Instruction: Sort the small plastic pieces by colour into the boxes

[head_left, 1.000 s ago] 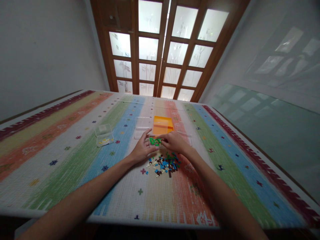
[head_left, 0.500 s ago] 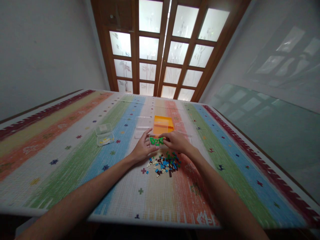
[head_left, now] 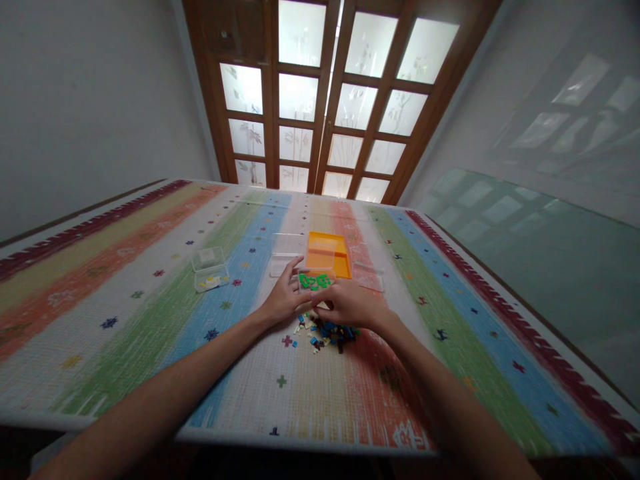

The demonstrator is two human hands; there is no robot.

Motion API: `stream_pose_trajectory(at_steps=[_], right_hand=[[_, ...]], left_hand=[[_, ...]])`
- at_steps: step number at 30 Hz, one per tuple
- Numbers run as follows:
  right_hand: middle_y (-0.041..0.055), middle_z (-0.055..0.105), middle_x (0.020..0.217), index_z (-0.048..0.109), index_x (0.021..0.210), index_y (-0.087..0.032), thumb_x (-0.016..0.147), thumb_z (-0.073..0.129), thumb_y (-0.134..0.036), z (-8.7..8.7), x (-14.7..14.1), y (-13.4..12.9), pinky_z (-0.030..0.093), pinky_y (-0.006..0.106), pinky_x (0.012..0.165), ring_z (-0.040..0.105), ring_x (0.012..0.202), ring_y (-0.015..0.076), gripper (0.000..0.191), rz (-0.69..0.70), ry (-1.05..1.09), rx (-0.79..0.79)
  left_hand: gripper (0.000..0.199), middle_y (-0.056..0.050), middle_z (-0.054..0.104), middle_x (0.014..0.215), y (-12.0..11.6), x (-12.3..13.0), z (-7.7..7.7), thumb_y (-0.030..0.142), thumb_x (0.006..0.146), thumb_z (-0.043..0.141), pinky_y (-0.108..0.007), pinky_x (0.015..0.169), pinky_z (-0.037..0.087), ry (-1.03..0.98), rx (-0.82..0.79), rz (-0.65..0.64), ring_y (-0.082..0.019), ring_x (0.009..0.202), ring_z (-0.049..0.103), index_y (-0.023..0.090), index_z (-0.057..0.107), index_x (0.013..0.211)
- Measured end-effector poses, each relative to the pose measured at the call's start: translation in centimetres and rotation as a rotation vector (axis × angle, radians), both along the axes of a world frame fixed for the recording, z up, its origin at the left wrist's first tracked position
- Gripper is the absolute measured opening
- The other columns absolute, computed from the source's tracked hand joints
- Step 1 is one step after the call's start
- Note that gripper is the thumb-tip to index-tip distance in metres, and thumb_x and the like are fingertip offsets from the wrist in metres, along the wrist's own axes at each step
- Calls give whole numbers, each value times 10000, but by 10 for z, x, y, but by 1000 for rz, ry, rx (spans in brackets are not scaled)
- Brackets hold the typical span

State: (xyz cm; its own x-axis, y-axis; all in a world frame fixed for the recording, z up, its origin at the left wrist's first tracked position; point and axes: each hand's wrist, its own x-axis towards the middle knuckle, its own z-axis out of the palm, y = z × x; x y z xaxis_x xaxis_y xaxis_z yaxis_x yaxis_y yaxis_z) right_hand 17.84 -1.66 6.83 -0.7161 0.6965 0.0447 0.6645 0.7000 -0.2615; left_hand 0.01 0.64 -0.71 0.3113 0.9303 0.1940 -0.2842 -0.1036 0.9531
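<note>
Right hand shifts from green bricks toward six o'clock, over loose bricks; fingers curled, hold cannot tell. Left hand, fingers spread, touches clear box at nine o'clock.

One head-worn camera looks forward and down across the desk from its near edge. Both hands lie at middle distance (the forearms run in from the bottom) and glazed doors stand beyond.

green pieces, orange tray — blue, brown and cream pile — striped, motif-dotted tablecloth
</note>
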Motion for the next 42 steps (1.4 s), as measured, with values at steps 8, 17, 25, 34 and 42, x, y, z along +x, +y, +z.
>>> stream_pose_trajectory(at_steps=[8,17,25,34,42], right_hand=[[72,765,896,778,1065,-264,919,592,-215,-20,-10,3,398,269,700,653,785,187,241,25,-126,58],[59,745,817,790,888,-197,835,638,-145,-14,-12,-2,373,245,647,615,726,164,169,-3,-111,20],[-21,599,557,788,836,-147,799,671,-171,1,5,12,272,212,544,422,490,73,125,-162,167,27],[43,700,634,815,879,-165,797,661,-181,-1,-1,39,293,225,556,513,531,102,175,-246,29,116],[60,743,698,823,911,-204,805,645,-184,-4,0,43,318,233,571,575,579,125,208,-214,-12,111]], left_hand=[[935,-107,511,1277,0,0,0,171,639,839,-437,947,542,15,2,11,-253,1060,674,279,356,1433],[913,-118,480,1311,-1,1,2,175,635,839,-430,948,537,7,-5,17,-253,1061,674,273,378,1417],[911,-114,500,1285,0,0,0,180,648,834,-471,976,511,15,0,1,-228,1036,667,272,365,1425],[923,-103,553,1217,-1,1,1,147,647,833,-495,974,514,-20,-4,-14,-230,1015,672,271,363,1431],[889,-105,522,1256,-1,0,-1,150,659,836,-502,979,516,-12,3,-10,-230,1027,669,295,393,1416]])
